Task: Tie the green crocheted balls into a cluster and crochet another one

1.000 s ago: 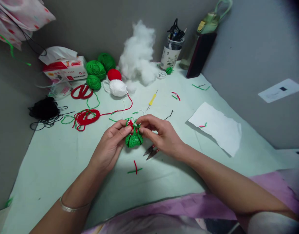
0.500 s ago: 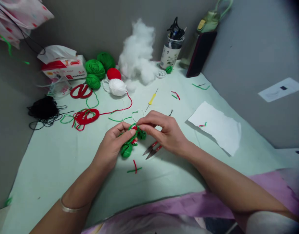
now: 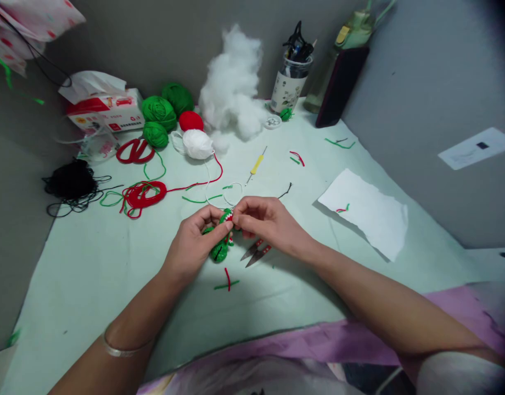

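A small green crocheted piece [image 3: 218,252] with red and white parts is held over the table by my left hand [image 3: 195,237], its thumb lying across the front. My right hand [image 3: 269,222] pinches at the piece's red and white edge, thumb against forefinger. Whether a needle is between those fingertips I cannot make out. A white yarn strand [image 3: 236,186] loops on the table just beyond the piece and runs back to a white yarn ball [image 3: 197,144]. Partly beneath my right hand lie thread snips [image 3: 256,254] with red handles, blades apart.
Red yarn [image 3: 147,196], black yarn [image 3: 71,180], red-handled scissors [image 3: 135,151] and green balls [image 3: 158,113] lie left. White stuffing [image 3: 234,82] and a pen jar [image 3: 291,82] stand behind. A yellow crochet hook [image 3: 257,164] lies centrally, torn paper [image 3: 365,211] at right.
My right hand has shifted slightly down, its fingers curling closer in at the piece. The crocheted piece has turned a little, and its right-hand green part is now mostly hidden.
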Motion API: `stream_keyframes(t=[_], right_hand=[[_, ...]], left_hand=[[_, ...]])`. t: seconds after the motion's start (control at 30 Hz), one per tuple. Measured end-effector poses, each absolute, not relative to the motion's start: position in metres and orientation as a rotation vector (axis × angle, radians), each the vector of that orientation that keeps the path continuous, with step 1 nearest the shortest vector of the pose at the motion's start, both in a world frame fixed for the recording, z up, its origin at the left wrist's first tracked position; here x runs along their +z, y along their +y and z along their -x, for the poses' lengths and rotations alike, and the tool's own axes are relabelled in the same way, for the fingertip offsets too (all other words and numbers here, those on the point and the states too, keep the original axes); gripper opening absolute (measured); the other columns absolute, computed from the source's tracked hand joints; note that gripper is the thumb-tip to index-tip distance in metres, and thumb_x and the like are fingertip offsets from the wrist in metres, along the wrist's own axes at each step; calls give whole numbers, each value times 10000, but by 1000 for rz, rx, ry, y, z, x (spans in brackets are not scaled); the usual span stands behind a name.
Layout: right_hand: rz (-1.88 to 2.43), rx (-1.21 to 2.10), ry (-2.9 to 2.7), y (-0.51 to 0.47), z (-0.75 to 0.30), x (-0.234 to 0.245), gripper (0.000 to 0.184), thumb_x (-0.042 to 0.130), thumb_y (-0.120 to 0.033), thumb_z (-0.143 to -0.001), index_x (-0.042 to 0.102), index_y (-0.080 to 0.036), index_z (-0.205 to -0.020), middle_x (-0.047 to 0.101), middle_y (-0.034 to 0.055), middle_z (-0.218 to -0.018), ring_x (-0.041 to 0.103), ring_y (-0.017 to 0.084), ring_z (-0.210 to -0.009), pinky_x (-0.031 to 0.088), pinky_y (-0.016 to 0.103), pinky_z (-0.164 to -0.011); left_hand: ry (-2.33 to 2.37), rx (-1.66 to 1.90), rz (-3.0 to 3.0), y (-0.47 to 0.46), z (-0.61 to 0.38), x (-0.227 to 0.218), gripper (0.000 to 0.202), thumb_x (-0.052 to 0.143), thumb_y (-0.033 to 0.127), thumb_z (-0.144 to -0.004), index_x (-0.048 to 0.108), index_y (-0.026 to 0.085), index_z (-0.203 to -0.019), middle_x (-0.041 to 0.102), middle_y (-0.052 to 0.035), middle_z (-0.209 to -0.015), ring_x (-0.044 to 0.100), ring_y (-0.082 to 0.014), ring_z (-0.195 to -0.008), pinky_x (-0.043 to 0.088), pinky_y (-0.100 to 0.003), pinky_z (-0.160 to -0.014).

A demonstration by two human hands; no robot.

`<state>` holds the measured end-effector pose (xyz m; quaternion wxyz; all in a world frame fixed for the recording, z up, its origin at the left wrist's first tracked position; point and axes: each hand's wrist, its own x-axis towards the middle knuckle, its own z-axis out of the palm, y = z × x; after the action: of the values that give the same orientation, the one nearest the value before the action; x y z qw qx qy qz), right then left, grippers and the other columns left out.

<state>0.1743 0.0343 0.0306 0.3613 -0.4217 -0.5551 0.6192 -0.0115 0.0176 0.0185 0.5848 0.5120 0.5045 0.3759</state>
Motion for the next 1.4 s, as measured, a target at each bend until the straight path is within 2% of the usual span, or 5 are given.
stream_keyframes(t=[0.33,0.6,0.8,1.07,1.4], right_hand=[[1143,1347,-1291,41,-179,32,93,667,-178,-780,651,-172,-688,596,-45,-595,518,79,-535,420,218,-533],[1055,1572,-1269,44,-180,34,214,793,-352,-796,686,-168,-780,648,-37,-643,597,87,-549,499,220,-561],[1053,1673,-1368,39,-181,40,88,704,-225,-822,667,-165,-768,645,-38,-638,596,83,-577,491,212,-586],[1027,1648,-1180,42,-176,33,221,819,-329,-756,677,-164,-714,649,-29,-618,589,97,-564,491,237,-573],[1059,1640,-1172,42,-176,31,179,790,-287,-751,677,-164,-686,625,-36,-594,547,86,-544,451,219,-540]], left_hand=[[1117,929,-1099,14,4,21,174,833,292,-802,694,191,-775,666,3,-715,590,-132,-657,458,-233,-622],[950,863,-859,15,2,21,173,809,323,-845,725,175,-875,720,-23,-798,647,-137,-722,512,-227,-666],[1000,877,-883,16,3,21,189,821,339,-837,730,174,-840,700,-7,-739,601,-114,-660,475,-206,-622],[1035,892,-956,17,6,15,188,826,342,-829,739,178,-860,702,-16,-767,601,-123,-663,461,-221,-615],[1062,856,-989,15,4,18,203,785,380,-863,719,188,-857,662,3,-681,558,-108,-583,414,-204,-540]])
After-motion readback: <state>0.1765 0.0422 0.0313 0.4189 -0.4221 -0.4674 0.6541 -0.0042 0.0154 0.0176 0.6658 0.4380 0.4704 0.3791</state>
